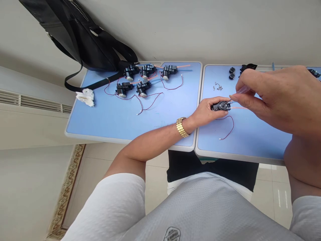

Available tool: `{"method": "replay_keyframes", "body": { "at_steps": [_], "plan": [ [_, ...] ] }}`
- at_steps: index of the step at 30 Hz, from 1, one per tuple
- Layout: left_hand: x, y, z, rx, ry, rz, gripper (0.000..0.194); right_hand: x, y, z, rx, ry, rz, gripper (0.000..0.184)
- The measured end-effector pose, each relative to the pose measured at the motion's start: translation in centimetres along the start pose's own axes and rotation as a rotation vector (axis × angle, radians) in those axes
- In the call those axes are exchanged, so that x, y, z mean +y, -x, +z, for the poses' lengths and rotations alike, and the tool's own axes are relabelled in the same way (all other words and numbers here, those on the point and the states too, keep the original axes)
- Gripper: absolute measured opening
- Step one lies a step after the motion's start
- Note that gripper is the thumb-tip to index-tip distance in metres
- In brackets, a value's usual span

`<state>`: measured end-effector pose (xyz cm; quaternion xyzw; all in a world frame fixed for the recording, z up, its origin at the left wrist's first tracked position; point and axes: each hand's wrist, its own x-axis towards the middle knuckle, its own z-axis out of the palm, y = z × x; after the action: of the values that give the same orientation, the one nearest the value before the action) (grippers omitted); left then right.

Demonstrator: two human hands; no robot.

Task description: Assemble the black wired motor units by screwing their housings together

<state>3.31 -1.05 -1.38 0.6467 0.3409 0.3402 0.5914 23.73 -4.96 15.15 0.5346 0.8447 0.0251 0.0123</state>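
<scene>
My left hand (207, 112) is shut on a small black motor housing (222, 106) with a round metal face and thin wires. My right hand (265, 97) pinches a slim translucent tool (240, 90), probably a small screwdriver, and its tip reaches the round face. A thin red wire (230, 126) loops on the blue tabletop (245, 144) just below the housing. Several tiny screws (217, 87) lie beyond the hands, beside a pair of round black parts (232, 73).
Several black motor units (132, 85) with red and blue wires sit on the left blue table (100, 120). A black bag (82, 36) leans over its far corner, near a crumpled white tissue (85, 97). A wall radiator (30, 102) runs along the left.
</scene>
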Motion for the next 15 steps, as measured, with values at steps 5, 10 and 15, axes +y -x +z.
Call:
{"method": "replay_keyframes", "body": {
  "at_steps": [5, 10, 15],
  "plan": [
    [-0.01, -0.03, -0.04, -0.003, -0.005, 0.009, 0.045, -0.01, -0.06, -0.19, -0.018, -0.007, -0.007, 0.034],
    [-0.22, 0.01, 0.05, -0.008, 0.007, 0.006, 0.046, 0.08, -0.15, -0.13, -0.057, 0.027, 0.037, 0.039],
    [-0.49, -0.01, 0.19, -0.014, 0.029, 0.007, 0.049, 0.47, -0.15, 0.22, 0.016, 0.032, 0.092, 0.047]
  ]
}}
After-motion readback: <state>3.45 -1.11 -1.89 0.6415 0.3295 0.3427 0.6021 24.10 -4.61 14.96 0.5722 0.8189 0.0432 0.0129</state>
